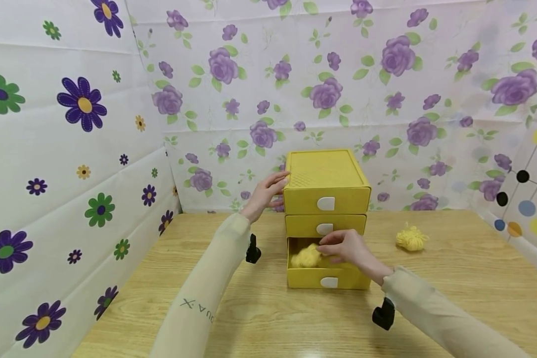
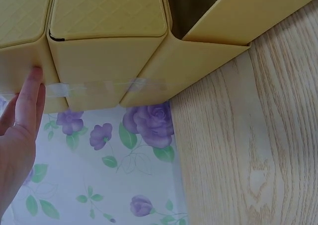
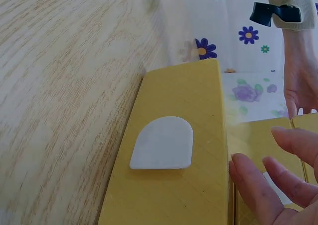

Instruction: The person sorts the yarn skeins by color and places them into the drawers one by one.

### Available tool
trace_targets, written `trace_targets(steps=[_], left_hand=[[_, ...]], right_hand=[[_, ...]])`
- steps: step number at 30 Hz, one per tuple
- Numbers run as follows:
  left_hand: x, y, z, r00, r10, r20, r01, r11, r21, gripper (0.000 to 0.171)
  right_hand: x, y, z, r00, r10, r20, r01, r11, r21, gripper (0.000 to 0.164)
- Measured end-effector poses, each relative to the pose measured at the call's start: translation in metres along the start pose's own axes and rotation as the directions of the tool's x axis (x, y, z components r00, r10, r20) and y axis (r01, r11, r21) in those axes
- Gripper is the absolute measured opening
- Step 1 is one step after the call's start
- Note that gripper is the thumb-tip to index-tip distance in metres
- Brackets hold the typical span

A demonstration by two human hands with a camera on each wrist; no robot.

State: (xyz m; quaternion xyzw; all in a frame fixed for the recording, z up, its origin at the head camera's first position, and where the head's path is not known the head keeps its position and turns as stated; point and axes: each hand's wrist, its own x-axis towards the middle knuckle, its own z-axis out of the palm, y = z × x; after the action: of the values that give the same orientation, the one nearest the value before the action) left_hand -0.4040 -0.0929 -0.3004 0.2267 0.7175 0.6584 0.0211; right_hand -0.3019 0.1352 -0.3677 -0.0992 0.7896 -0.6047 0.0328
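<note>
A yellow three-drawer cabinet point(image 1: 326, 171) stands on the table, its bottom drawer point(image 1: 306, 279) pulled out. Inside that drawer, toward its left, lies a fluffy yellow bundle point(image 1: 306, 257), probably yarn. My right hand point(image 1: 348, 247) hovers over the drawer beside the bundle. In the right wrist view its fingers point(image 3: 253, 183) are loosely bent, thumb apart, with nothing seen between them. With fingers extended, my left hand point(image 1: 265, 195) touches the cabinet's upper left side, as the left wrist view also shows. Both upper drawers are closed.
A second bundle of yellow yarn point(image 1: 411, 238) lies on the wooden table point(image 1: 259, 318), to the right of the cabinet. White drawer pulls point(image 3: 163, 143) stick out from the drawer fronts. Flower-printed sheets point(image 1: 250, 99) hang behind the table and along its left.
</note>
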Motion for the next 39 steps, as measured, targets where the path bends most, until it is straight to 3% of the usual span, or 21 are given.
trace_targets(steps=[18,30,39], left_hand=[[0.001,-0.001,0.000,1.000,0.006,-0.003,-0.006,1.000,-0.021,0.041],[0.000,0.000,0.001,1.000,-0.004,0.003,0.004,1.000,-0.021,0.042],[-0.012,0.021,0.004,0.999,-0.022,0.048,0.023,0.999,-0.033,0.044]], right_hand=[[-0.005,-0.007,-0.017,0.999,-0.026,0.048,0.020,0.994,0.107,0.027],[-0.017,-0.005,-0.045,0.998,-0.068,-0.010,0.068,0.995,0.079,0.041],[-0.027,-0.005,-0.068,0.991,-0.091,-0.098,0.096,0.995,0.042,0.049]])
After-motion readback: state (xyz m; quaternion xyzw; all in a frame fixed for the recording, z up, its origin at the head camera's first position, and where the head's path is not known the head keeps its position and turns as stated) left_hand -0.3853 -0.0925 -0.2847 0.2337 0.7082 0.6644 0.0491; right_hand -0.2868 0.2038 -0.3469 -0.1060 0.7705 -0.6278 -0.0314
